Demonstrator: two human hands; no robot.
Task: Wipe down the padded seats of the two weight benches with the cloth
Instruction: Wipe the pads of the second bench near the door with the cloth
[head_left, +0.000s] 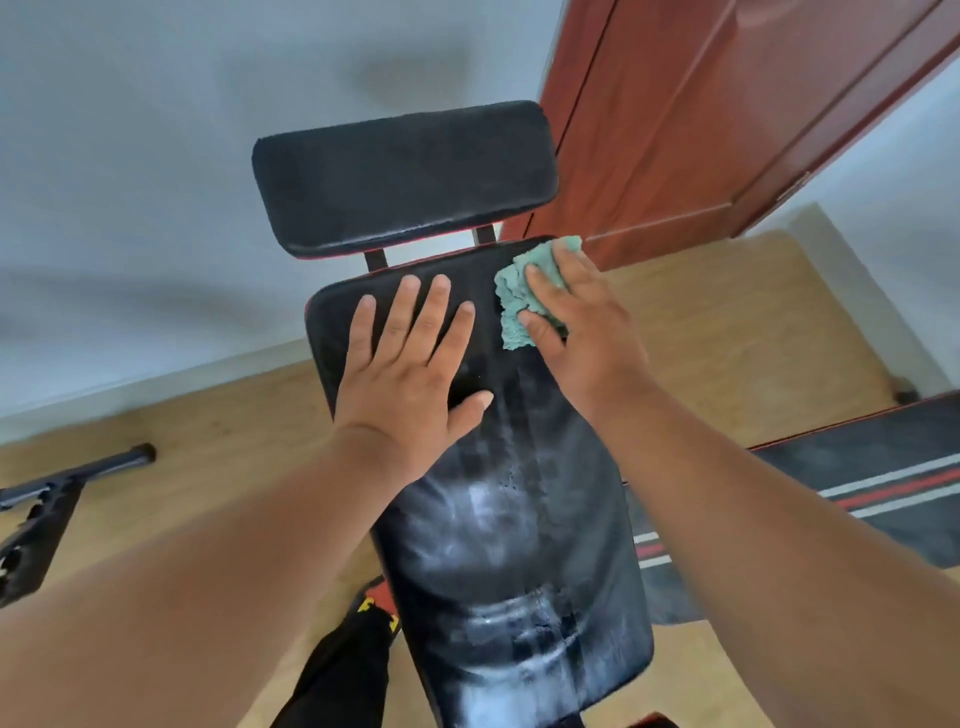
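Your view looks down on a wooden floor (727, 338) and a pale wall (156, 182), with a red-brown door (701, 119) at upper right, its top cut off by the frame. The long black bench pad (519, 545) runs from the bottom edge away from you; its near end is cut off and its frame is mostly hidden beneath it. Pale streaks mark its middle and near part, though whether they are wet or dusty is hard to make out. Beyond it sits a separate black head pad (405, 176), joined by two short posts. To your right a second bench (857, 483), black with red and white stripes, is only partly in view, cut off by the right edge and crossed by your forearm. At far left a black metal frame (47, 499) is blurred and cut off.

Your left hand (410, 374) lies flat on the far part of the bench pad, fingers spread. Your right hand (582, 322) presses the green cloth (519, 291) onto the pad's far right corner, fingers splayed over it; most of the cloth is hidden under your palm.
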